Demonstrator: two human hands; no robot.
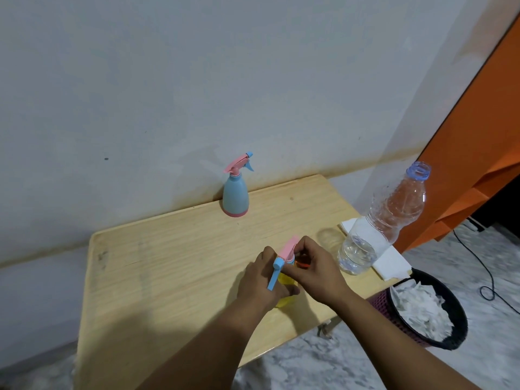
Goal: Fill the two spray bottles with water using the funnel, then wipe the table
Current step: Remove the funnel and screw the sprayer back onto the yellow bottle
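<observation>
A yellow spray bottle (285, 301) stands near the front of the wooden table (168, 263), mostly hidden by my hands. My left hand (261, 280) wraps around its body. My right hand (312, 270) grips its pink and blue spray head (284, 257) at the neck. A bit of orange, perhaps the funnel (302, 264), shows behind my right fingers. A second spray bottle (235, 197), blue with a pink head, stands upright at the table's back edge by the wall. A clear uncapped water bottle (380, 220), partly filled, stands at the right.
White folded tissue (389, 263) lies under and beside the water bottle at the table's right edge. A black waste basket (430, 311) full of crumpled paper sits on the floor to the right. An orange cabinet (478, 164) stands behind it, with a black cable on the floor.
</observation>
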